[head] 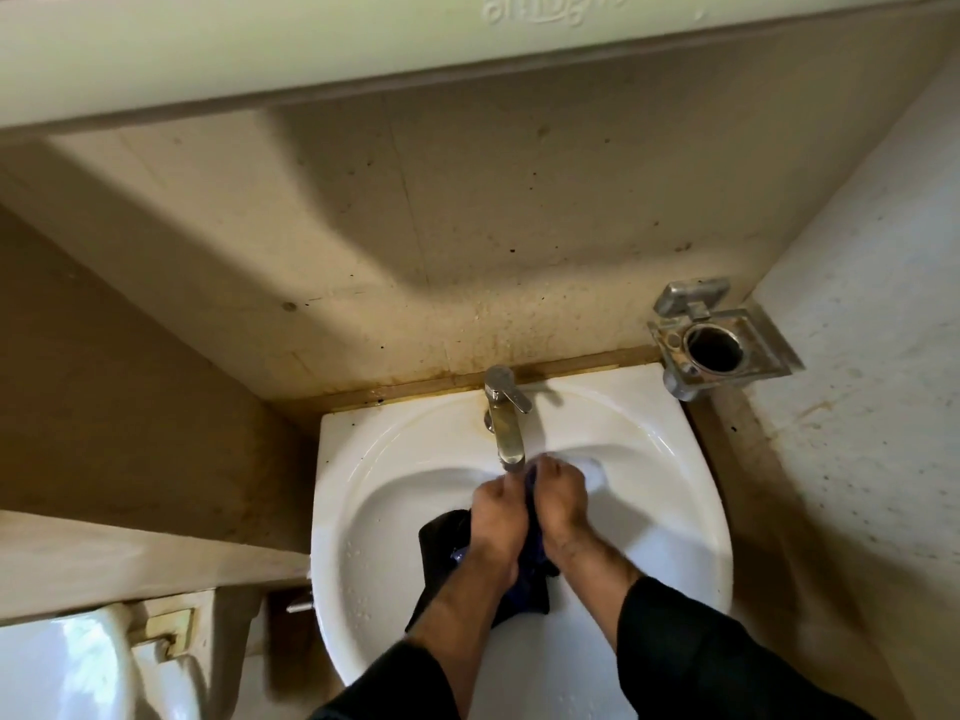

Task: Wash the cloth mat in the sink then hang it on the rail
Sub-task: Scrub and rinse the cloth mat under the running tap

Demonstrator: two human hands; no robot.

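Stained beige wall (467,210) behind, speckled with dark spots. White ceramic sink (363,459) set against it, droplets on its left rim. Toilet cistern (78,662) at lower left. Dark cloth mat (441,543), bunched, lies in the basin and hangs toward the front edge, a blue patch showing between the wrists. Left hand (498,517) and right hand (561,506) side by side over it just below the spout, fingers of both curled tight on the cloth. Chrome faucet (504,418) at centre back. Metal tumbler holder (711,340) on the wall, upper right of sink.
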